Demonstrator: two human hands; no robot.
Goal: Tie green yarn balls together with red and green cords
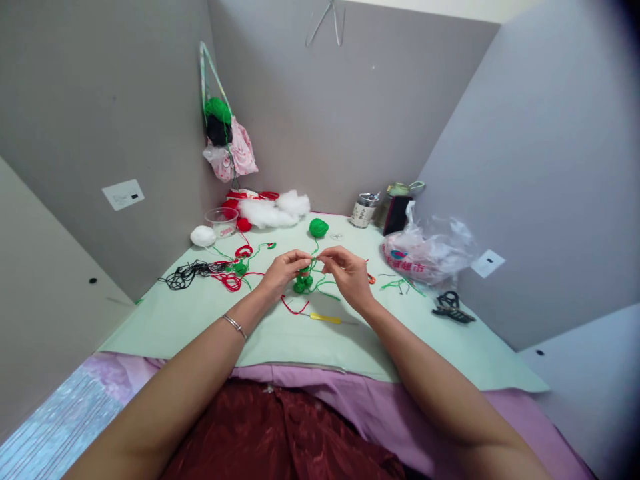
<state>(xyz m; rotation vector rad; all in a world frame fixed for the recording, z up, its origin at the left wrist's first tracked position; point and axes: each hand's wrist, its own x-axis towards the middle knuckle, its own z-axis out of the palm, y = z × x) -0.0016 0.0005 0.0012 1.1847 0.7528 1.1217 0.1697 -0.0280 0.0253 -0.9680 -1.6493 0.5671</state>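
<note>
We pinch green yarn [314, 260] between the fingertips of our left hand [287, 269] and right hand [349, 272], the green piece [303, 284] below seemingly part-formed, its tails [329, 295] loose and untrimmed.

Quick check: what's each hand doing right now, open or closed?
Left hand: closed, pinching green yarn.
Right hand: closed in a pinch, also on green yarn.

Green ball [319, 228] is matt yarn, hook handle [325, 318] looks smooth plastic, bracelet [235, 325] pretty shiny metal, bag [413, 257] super crinkly plastic.
</note>
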